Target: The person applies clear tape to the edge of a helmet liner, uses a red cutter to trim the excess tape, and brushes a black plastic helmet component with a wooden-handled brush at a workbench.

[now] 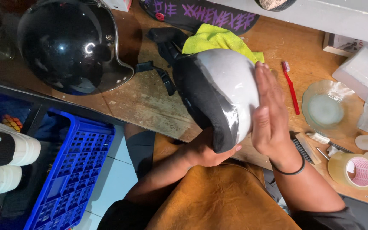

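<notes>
While the left hand [205, 151] cups the grey helmet liner [222, 91] from below, gripping its black edge, the right hand [269, 110] lies flat against it, over the surface [145, 100] edge.

Black helmet [71, 44], red toothbrush [291, 87]

Left hand [207, 151] cupped underneath, right hand [269, 113] flat, fingers extended
</notes>
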